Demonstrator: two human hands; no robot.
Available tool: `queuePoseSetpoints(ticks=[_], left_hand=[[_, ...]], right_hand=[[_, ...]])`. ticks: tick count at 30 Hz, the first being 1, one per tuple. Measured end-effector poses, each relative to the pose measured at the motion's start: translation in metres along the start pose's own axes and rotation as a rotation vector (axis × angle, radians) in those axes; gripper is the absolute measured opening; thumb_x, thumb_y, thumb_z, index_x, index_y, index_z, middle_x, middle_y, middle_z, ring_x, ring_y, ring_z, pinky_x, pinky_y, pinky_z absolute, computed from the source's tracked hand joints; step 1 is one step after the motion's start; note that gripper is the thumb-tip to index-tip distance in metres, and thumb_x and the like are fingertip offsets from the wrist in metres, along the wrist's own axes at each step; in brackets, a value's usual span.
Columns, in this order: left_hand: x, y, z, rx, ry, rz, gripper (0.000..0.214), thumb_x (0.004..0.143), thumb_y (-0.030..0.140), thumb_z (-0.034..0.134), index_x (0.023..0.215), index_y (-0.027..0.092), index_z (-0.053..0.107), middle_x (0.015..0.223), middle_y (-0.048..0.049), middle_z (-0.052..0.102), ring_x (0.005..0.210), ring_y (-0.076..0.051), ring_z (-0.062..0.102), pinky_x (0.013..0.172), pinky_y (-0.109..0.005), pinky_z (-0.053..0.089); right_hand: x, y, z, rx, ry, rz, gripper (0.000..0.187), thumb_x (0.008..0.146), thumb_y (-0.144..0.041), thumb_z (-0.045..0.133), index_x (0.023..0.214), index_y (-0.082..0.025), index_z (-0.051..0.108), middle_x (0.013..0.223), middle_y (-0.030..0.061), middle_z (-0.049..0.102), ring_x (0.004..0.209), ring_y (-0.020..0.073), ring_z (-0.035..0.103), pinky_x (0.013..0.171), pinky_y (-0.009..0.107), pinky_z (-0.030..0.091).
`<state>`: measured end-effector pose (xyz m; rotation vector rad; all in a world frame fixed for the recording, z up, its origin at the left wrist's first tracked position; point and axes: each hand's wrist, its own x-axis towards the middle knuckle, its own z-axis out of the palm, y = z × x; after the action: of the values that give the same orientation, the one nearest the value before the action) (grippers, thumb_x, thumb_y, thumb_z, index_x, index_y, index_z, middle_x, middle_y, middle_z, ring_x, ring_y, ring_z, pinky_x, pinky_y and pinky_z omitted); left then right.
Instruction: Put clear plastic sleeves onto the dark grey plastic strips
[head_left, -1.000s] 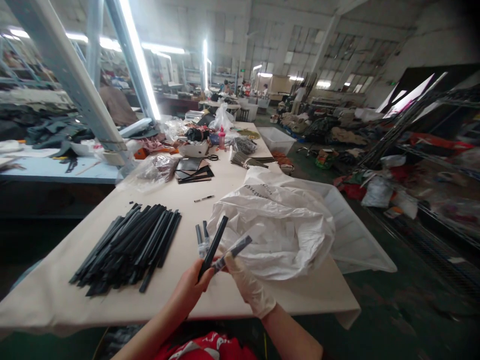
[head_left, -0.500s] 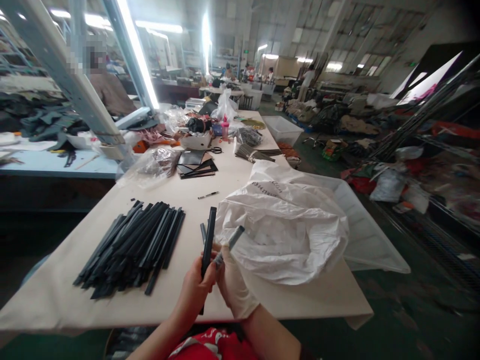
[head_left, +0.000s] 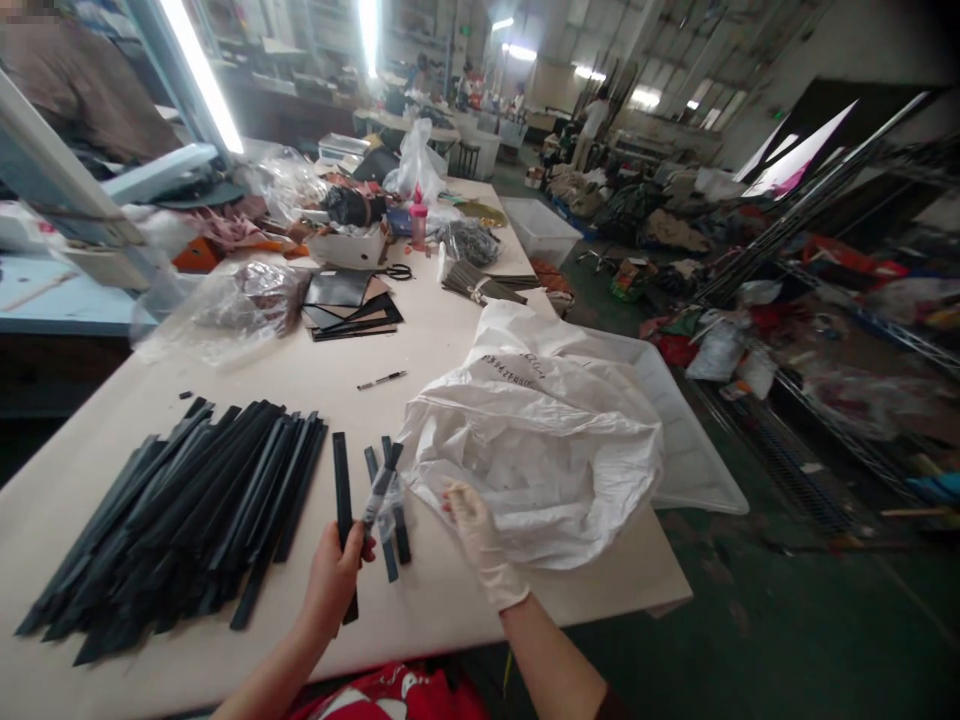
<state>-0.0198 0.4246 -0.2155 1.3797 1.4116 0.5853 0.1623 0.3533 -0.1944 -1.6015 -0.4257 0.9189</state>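
Head view, forward and down over table [head_left: 420,340]

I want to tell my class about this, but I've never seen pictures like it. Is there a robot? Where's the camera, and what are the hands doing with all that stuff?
No robot here, just a person. A camera worn on the person's head takes the pictures, looking forward and down.

The bare left hand holds a long, flat, black strip. A black strip in clear plastic seems pinched there too. The right hand, in a pale thin glove, is by a crinkled white sack; I can't tell whether it touches it.

On the cream-coloured table lie a big pile of flat black strips, a slim black-and-clear pen and black-handled scissors.
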Motion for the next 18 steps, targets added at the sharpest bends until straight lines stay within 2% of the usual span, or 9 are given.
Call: queuePoseSetpoints(ticks=[2, 3, 4, 6, 8, 10, 12, 14, 18], left_hand=[[0.022, -0.012, 0.007, -0.065, 0.028, -0.116, 0.033, 0.071, 0.050, 0.050, 0.078, 0.017, 0.050, 0.065, -0.0022, 0.064, 0.060, -0.018, 0.062, 0.052, -0.027, 0.045], [0.031, -0.015, 0.012, -0.098, 0.026, -0.167, 0.034, 0.069, 0.049, 0.051, 0.079, 0.017, 0.051, 0.067, -0.0034, 0.065, 0.063, -0.019, 0.063, 0.054, -0.028, 0.046], [0.038, -0.017, 0.016, -0.123, 0.020, -0.203, 0.034, 0.068, 0.048, 0.051, 0.078, 0.016, 0.052, 0.068, -0.0041, 0.065, 0.064, -0.020, 0.063, 0.056, -0.029, 0.047], [0.046, -0.018, 0.022, -0.144, 0.015, -0.235, 0.033, 0.066, 0.046, 0.051, 0.076, 0.015, 0.053, 0.068, -0.0048, 0.064, 0.065, -0.020, 0.063, 0.059, -0.030, 0.048], [0.045, -0.016, 0.021, -0.140, 0.024, -0.217, 0.032, 0.065, 0.044, 0.051, 0.075, 0.014, 0.054, 0.071, -0.0057, 0.064, 0.069, -0.020, 0.063, 0.062, -0.030, 0.048], [0.034, -0.012, 0.013, -0.123, 0.034, -0.180, 0.032, 0.064, 0.044, 0.052, 0.075, 0.014, 0.055, 0.074, -0.0058, 0.063, 0.071, -0.019, 0.062, 0.063, -0.029, 0.047], [0.014, -0.004, 0.004, -0.107, 0.038, -0.130, 0.035, 0.063, 0.045, 0.053, 0.079, 0.014, 0.056, 0.072, -0.0034, 0.061, 0.065, -0.017, 0.059, 0.060, -0.027, 0.045], [-0.012, 0.010, 0.001, -0.087, -0.018, -0.041, 0.039, 0.065, 0.047, 0.052, 0.086, 0.014, 0.057, 0.066, 0.0008, 0.057, 0.053, -0.013, 0.052, 0.052, -0.025, 0.042], [-0.062, 0.056, 0.017, 0.006, -0.187, 0.193, 0.039, 0.076, 0.049, 0.045, 0.090, 0.015, 0.059, 0.054, 0.0061, 0.045, 0.047, -0.012, 0.043, 0.045, -0.022, 0.032]], right_hand=[[0.028, -0.002, -0.046, -0.327, 0.296, -0.018, 0.036, 0.073, -0.049, 0.052, 0.086, -0.017, 0.062, 0.087, 0.0070, 0.065, 0.079, 0.0183, 0.058, 0.072, 0.029, 0.043], [0.042, -0.002, -0.066, -0.385, 0.359, 0.001, 0.032, 0.071, -0.046, 0.055, 0.081, -0.016, 0.061, 0.087, 0.0092, 0.065, 0.083, 0.0201, 0.057, 0.074, 0.029, 0.041], [0.055, -0.002, -0.082, -0.414, 0.382, 0.021, 0.030, 0.069, -0.045, 0.056, 0.075, -0.016, 0.060, 0.081, 0.0103, 0.065, 0.082, 0.0218, 0.057, 0.072, 0.031, 0.040], [0.075, 0.001, -0.098, -0.436, 0.345, 0.073, 0.026, 0.061, -0.043, 0.063, 0.057, -0.018, 0.055, 0.060, 0.0067, 0.060, 0.071, 0.0223, 0.056, 0.065, 0.031, 0.038], [0.084, 0.005, -0.098, -0.401, 0.263, 0.107, 0.026, 0.054, -0.036, 0.069, 0.046, -0.020, 0.050, 0.044, -0.0002, 0.050, 0.058, 0.0183, 0.052, 0.057, 0.028, 0.036], [0.084, 0.007, -0.093, -0.317, 0.192, 0.113, 0.025, 0.052, -0.031, 0.069, 0.044, -0.020, 0.048, 0.040, -0.0049, 0.044, 0.050, 0.0127, 0.045, 0.052, 0.024, 0.032], [0.075, 0.002, -0.091, -0.197, 0.142, 0.113, 0.023, 0.053, -0.034, 0.068, 0.049, -0.019, 0.051, 0.043, -0.0059, 0.046, 0.046, 0.0088, 0.039, 0.046, 0.021, 0.029], [0.059, -0.008, -0.093, -0.061, 0.089, 0.120, 0.026, 0.056, -0.041, 0.065, 0.060, -0.018, 0.056, 0.053, -0.0041, 0.053, 0.044, 0.0070, 0.037, 0.042, 0.020, 0.025], [0.013, -0.035, -0.088, 0.139, -0.024, 0.104, 0.040, 0.055, -0.052, 0.066, 0.076, -0.019, 0.058, 0.069, -0.0008, 0.060, 0.045, 0.0058, 0.038, 0.039, 0.018, 0.025]])
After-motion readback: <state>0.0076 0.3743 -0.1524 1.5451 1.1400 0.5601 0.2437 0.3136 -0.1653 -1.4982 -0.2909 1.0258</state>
